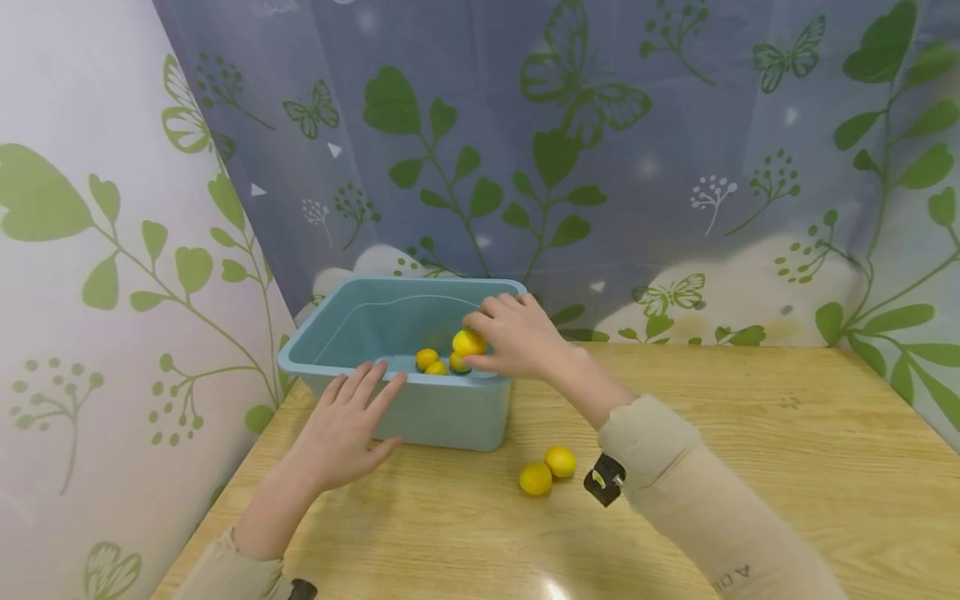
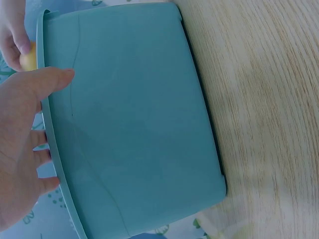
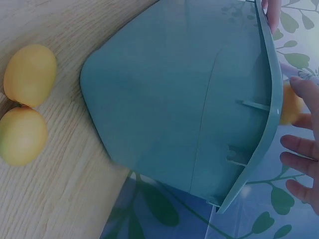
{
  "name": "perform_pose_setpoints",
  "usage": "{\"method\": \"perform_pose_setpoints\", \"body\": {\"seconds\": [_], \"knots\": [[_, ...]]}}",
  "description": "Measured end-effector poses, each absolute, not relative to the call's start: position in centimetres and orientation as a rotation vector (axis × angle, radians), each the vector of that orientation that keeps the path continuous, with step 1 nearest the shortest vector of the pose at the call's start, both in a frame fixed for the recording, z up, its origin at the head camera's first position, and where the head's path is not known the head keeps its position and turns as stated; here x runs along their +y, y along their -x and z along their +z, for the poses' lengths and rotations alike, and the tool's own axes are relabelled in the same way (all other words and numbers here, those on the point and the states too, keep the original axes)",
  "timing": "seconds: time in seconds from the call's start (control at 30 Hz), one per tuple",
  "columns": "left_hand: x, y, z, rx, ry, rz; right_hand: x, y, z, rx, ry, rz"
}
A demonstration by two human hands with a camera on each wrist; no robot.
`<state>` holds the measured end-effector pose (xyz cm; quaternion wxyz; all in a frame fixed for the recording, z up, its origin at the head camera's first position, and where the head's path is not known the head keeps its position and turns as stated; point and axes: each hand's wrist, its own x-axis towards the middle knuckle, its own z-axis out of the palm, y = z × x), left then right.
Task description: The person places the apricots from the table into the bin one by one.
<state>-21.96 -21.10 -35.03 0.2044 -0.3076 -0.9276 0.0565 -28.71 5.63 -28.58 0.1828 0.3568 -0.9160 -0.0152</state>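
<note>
A blue-green plastic bin (image 1: pixel 450 417) stands on the wooden table, with several yellow lemons (image 1: pixel 427 358) on its floor. Over the right part of the bin, my right hand (image 1: pixel 517 337) holds another lemon (image 1: pixel 468 342) between thumb and fingers. In the right wrist view that lemon (image 3: pixel 290 105) shows just past the rim, partly covered by the rim and fingers. My left hand (image 1: pixel 341 433) rests at the bin's near rim, fingers stretched over it and thumb along the outer wall (image 2: pixel 134 119). Two lemons (image 1: pixel 536 479) (image 1: pixel 560 462) lie touching each other on the table, right of the bin.
The wooden table (image 1: pixel 750 433) extends to the right of the bin. Behind it hangs a blue-grey cloth (image 1: pixel 480 67) printed with leaves and butterflies, and a pale patterned cloth (image 1: pixel 112 350) covers the left side. Small black devices (image 1: pixel 604 480) sit at my wrists.
</note>
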Motion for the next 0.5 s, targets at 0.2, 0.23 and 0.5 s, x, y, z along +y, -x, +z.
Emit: {"method": "perform_pose_setpoints", "body": {"seconds": [0.2, 0.23, 0.5], "knots": [[-21.0, 21.9, -35.0, -2.574, 0.861, 0.155, 5.5, 28.6, -28.6, -2.597, -0.998, -0.062], [-21.0, 21.9, -35.0, -2.572, 0.863, 0.156, 5.6, 28.5, -28.6, -2.595, -0.996, -0.062], [-21.0, 21.9, -35.0, -2.585, 0.864, 0.149, 7.5, 28.0, -28.8, -2.595, -0.996, -0.032]]}}
